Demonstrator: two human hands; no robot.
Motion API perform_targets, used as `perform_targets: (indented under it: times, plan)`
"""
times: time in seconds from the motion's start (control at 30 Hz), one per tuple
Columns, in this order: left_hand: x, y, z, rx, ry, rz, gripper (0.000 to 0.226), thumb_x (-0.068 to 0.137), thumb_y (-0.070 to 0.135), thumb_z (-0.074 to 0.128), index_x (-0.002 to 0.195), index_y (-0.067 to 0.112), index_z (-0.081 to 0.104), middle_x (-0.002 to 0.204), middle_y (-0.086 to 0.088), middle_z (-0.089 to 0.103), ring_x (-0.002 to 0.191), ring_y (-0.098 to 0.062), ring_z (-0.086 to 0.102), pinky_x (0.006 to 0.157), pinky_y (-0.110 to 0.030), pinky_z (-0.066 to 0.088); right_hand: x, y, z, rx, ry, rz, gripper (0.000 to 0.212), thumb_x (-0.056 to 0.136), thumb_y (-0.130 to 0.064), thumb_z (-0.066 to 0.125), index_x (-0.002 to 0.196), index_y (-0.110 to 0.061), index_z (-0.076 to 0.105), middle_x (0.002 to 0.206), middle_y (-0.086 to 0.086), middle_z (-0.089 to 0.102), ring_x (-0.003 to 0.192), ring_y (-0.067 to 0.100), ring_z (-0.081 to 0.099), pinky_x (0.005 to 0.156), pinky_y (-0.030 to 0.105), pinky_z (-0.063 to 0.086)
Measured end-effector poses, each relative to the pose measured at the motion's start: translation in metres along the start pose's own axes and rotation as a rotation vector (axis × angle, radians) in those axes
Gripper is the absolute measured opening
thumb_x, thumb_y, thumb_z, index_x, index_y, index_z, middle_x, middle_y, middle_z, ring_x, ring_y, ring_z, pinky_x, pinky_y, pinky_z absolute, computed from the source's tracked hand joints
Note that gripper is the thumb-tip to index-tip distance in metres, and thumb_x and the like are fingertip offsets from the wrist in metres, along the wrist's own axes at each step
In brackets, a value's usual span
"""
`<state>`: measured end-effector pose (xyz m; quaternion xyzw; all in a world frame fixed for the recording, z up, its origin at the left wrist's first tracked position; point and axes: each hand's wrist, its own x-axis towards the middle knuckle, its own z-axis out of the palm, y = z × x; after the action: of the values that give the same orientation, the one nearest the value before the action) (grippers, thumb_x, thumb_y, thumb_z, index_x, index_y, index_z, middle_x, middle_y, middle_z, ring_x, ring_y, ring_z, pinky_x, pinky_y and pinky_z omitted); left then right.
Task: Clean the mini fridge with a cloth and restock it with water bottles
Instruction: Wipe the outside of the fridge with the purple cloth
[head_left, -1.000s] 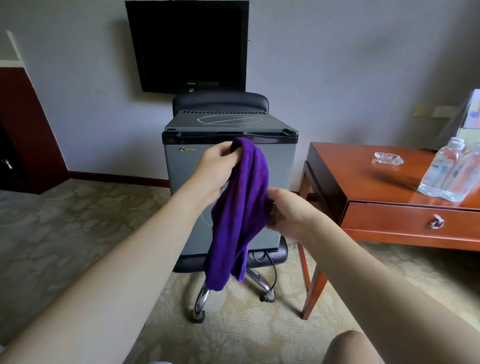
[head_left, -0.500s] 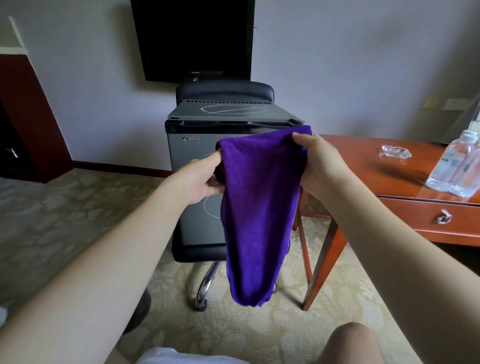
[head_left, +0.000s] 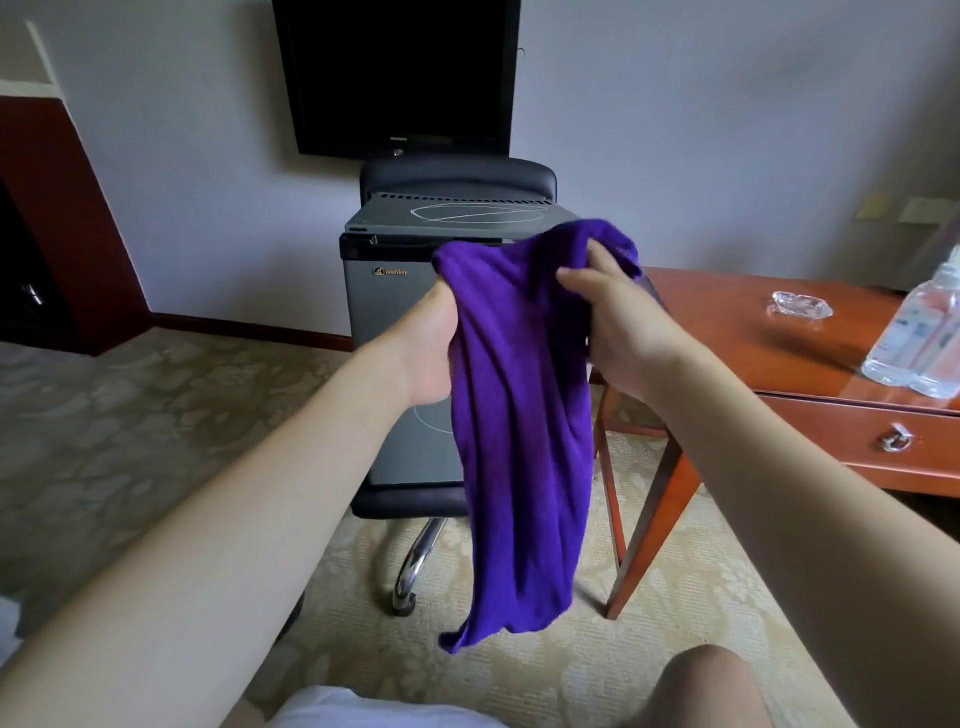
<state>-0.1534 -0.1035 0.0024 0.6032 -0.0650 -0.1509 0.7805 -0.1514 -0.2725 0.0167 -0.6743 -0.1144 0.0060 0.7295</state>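
Since a moment ago the right hand (head_left: 615, 322) has bunched the cloth's (head_left: 524, 415) top edge, fingers curled over it, while the left hand (head_left: 431, 353) grips the other side, partly hidden behind the fabric. Purple cloth hangs in the air before the closed fridge (head_left: 395, 332), which sits on a chair (head_left: 457, 176). Two bottles (head_left: 919, 338) stand at the desk's (head_left: 727, 332) right edge, near a glass ashtray (head_left: 800, 305).
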Motion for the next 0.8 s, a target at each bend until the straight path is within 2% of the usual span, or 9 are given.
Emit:
perform_targets:
  times: [0.1, 0.17, 0.23, 0.3, 0.43, 0.5, 0.57, 0.7, 0.8]
  plan:
    - [0.001, 0.013, 0.012, -0.074, 0.087, -0.023, 0.091, 0.091, 0.081, 0.023, 0.128, 0.010, 0.066, 0.118, -0.013, 0.072, 0.110, -0.030, 0.069, 0.097, -0.041, 0.054, -0.012, 0.023, 0.003, -0.015, -0.034, 0.165, 0.037, 0.097, -0.033, 0.048, 0.133, -0.033, 0.049, 0.109, -0.004, 0.061, 0.087, 0.017, 0.057, 0.072, 0.033, 0.046]
    - [0.004, 0.020, 0.018, -0.091, 0.172, -0.037, 0.090, 0.088, 0.083, 0.024, 0.115, 0.011, 0.070, 0.108, -0.012, 0.075, 0.099, -0.028, 0.072, 0.086, -0.038, 0.057, -0.022, 0.037, 0.008, 0.100, -0.062, 0.274, 0.035, 0.097, -0.048, 0.044, 0.118, -0.022, 0.055, 0.100, 0.002, 0.059, 0.089, 0.022, 0.055, 0.080, 0.038, 0.045]
    - [0.005, 0.026, 0.020, -0.105, 0.237, -0.033, 0.084, 0.089, 0.082, 0.027, 0.110, 0.013, 0.070, 0.100, -0.010, 0.077, 0.091, -0.026, 0.073, 0.078, -0.036, 0.058, -0.029, 0.053, 0.009, 0.142, -0.094, 0.351, 0.060, 0.090, -0.064, 0.041, 0.120, -0.015, 0.058, 0.105, 0.011, 0.061, 0.099, 0.025, 0.054, 0.092, 0.044, 0.042]
    - [0.004, 0.033, 0.019, -0.121, 0.271, -0.019, 0.082, 0.089, 0.082, 0.029, 0.111, 0.015, 0.070, 0.102, -0.010, 0.077, 0.094, -0.027, 0.073, 0.082, -0.038, 0.058, -0.037, 0.069, 0.012, 0.105, -0.138, 0.404, 0.080, 0.086, -0.073, 0.036, 0.127, -0.009, 0.060, 0.119, 0.017, 0.063, 0.106, 0.027, 0.055, 0.106, 0.046, 0.038]
    - [0.003, 0.040, 0.012, -0.147, 0.347, 0.023, 0.073, 0.092, 0.077, 0.032, 0.105, 0.016, 0.071, 0.094, -0.006, 0.078, 0.090, -0.024, 0.074, 0.088, -0.039, 0.057, -0.049, 0.085, 0.019, 0.034, -0.184, 0.413, 0.064, 0.091, -0.063, 0.038, 0.126, -0.015, 0.062, 0.121, 0.004, 0.069, 0.111, 0.024, 0.063, 0.105, 0.045, 0.043]
    - [0.003, 0.039, 0.006, -0.161, 0.342, 0.039, 0.070, 0.094, 0.075, 0.033, 0.105, 0.016, 0.070, 0.100, -0.007, 0.077, 0.096, -0.025, 0.073, 0.090, -0.039, 0.057, -0.049, 0.084, 0.024, 0.082, -0.145, 0.369, 0.046, 0.098, -0.049, 0.043, 0.123, -0.017, 0.064, 0.119, 0.002, 0.071, 0.106, 0.020, 0.066, 0.097, 0.040, 0.046]
    - [0.004, 0.036, 0.003, -0.181, 0.330, 0.035, 0.070, 0.095, 0.073, 0.032, 0.106, 0.016, 0.069, 0.107, -0.009, 0.076, 0.099, -0.026, 0.072, 0.081, -0.036, 0.057, -0.045, 0.078, 0.029, 0.176, -0.092, 0.329, 0.035, 0.101, -0.038, 0.046, 0.117, -0.015, 0.065, 0.113, 0.004, 0.071, 0.095, 0.016, 0.067, 0.084, 0.033, 0.052]
    - [0.012, 0.014, -0.008, -0.204, 0.281, -0.024, 0.070, 0.100, 0.068, 0.028, 0.130, 0.015, 0.061, 0.125, -0.013, 0.069, 0.107, -0.030, 0.069, 0.073, -0.038, 0.059, -0.034, 0.064, 0.036, 0.391, -0.009, 0.272, 0.036, 0.104, -0.034, 0.044, 0.117, -0.007, 0.063, 0.101, 0.011, 0.072, 0.080, 0.022, 0.070, 0.068, 0.033, 0.058]
    - [0.016, -0.016, -0.015, -0.107, 0.209, -0.119, 0.081, 0.095, 0.076, 0.025, 0.141, 0.016, 0.056, 0.133, -0.015, 0.064, 0.120, -0.030, 0.063, 0.102, -0.045, 0.051, -0.027, 0.050, 0.037, 0.466, 0.024, 0.266, 0.045, 0.104, -0.039, 0.039, 0.123, -0.005, 0.062, 0.105, 0.014, 0.072, 0.085, 0.025, 0.071, 0.073, 0.035, 0.058]
